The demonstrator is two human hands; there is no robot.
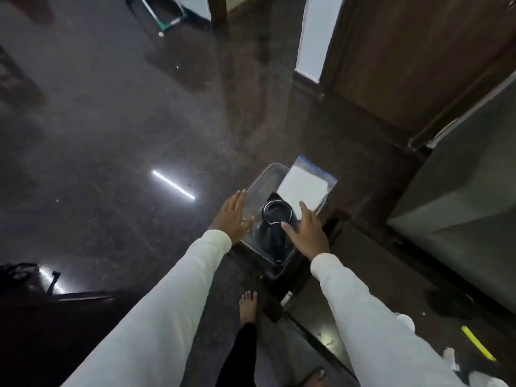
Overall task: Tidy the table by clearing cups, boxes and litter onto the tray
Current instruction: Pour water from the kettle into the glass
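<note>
Two hands flat, fingers spread, gripping nothing | left hand (232,216) touches tray's left edge | right hand (307,231) at its right edge, thumb by black cup (275,227) | clear tray (261,182) long axis runs away from person | white packet (303,187) on far right corner

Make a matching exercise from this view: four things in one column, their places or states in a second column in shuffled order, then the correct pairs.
Things:
1. clear plastic tray
2. black round-topped jug
3. white paper in a clear zip bag
4. yellow strip

Places or states:
A. lying at the lower right, away from both hands
B. standing in the tray, between the two hands
C. flat at the tray's far right end
D. flanked by the left hand and the right hand, both with open fingers

Pairs: 1-D, 2-B, 3-C, 4-A
</note>
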